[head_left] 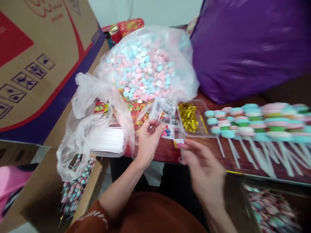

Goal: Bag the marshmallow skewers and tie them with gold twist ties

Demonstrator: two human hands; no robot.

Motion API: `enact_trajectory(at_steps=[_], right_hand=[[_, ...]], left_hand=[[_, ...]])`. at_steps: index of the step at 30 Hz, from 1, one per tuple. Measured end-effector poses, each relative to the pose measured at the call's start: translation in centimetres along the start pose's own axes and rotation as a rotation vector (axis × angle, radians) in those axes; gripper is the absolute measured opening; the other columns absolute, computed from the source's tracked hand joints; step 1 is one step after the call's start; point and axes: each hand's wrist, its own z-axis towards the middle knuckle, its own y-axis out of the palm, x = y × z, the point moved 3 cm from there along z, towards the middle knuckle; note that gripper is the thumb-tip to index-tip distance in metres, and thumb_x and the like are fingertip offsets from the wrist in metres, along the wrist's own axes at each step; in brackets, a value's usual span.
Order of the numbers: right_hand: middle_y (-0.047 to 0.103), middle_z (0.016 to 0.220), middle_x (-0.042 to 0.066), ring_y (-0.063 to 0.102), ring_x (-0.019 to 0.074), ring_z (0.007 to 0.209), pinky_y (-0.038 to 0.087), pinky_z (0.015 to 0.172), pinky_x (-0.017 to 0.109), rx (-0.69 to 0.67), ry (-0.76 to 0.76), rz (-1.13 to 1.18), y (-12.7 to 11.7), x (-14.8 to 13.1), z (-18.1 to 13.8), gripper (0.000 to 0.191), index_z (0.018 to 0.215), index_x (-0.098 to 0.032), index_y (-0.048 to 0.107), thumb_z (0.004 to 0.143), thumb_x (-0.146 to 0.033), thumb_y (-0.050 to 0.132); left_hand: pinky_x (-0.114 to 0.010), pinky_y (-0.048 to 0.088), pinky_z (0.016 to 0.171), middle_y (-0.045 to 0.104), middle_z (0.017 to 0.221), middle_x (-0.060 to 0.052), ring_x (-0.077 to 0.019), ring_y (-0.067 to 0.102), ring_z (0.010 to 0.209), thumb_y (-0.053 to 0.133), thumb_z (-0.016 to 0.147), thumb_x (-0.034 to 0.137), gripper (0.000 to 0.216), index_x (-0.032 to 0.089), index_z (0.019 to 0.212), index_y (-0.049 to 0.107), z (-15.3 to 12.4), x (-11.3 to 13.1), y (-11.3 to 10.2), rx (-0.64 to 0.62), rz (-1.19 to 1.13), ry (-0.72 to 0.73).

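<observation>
My left hand has thumb and fingers pinched together at a clear printed plastic bag, blurred in part. On the right, my right hand pinches the bag's lower end, by a small white and yellow patch. Other printed wrappers lie just behind. A clear tray beside them holds gold twist ties. Right of that tray lie several marshmallow skewers in pink, blue, white and green, their white sticks pointing towards me.
A large clear bag of marshmallows stands at the back, colourful ring candies before it. A crumpled plastic bag covers part of a white stack. Cardboard box left, purple bag right. Lower boxes hold finished-looking skewers and wrapped sweets.
</observation>
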Motion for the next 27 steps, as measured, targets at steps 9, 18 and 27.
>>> enact_trajectory(at_steps=[9,18,27], right_hand=[[0.065,0.074,0.000,0.054,0.0126,0.063,0.047,0.061,0.026,0.088,0.144,0.325,5.1,1.0,2.7,0.015,0.084,-0.018,0.069,0.082,-0.033,0.073],[0.055,0.069,-0.003,0.048,0.0126,0.064,0.040,0.062,0.025,0.035,0.051,0.192,3.2,1.6,2.9,0.024,0.076,-0.018,0.061,0.093,-0.036,0.062],[0.053,0.066,-0.003,0.048,0.0125,0.061,0.040,0.061,0.024,0.038,-0.088,-0.006,2.1,0.5,3.6,0.025,0.074,-0.019,0.058,0.094,-0.032,0.056]], left_hand=[[-0.024,0.052,0.083,0.071,0.093,-0.002,-0.0124,0.067,0.088,0.090,0.063,0.022,0.040,0.016,0.096,0.068,-2.2,-1.0,-0.8,0.090,-0.386,-0.249],[-0.019,0.058,0.070,0.076,0.083,-0.005,-0.0113,0.071,0.075,0.068,0.081,-0.002,0.015,0.012,0.085,0.072,-2.6,-1.0,-0.3,0.204,-0.590,-0.563],[-0.022,0.058,0.069,0.075,0.078,-0.002,-0.0119,0.070,0.072,0.091,0.061,0.015,0.022,0.014,0.074,0.073,-3.3,-1.7,-0.5,0.135,-0.539,-0.456]])
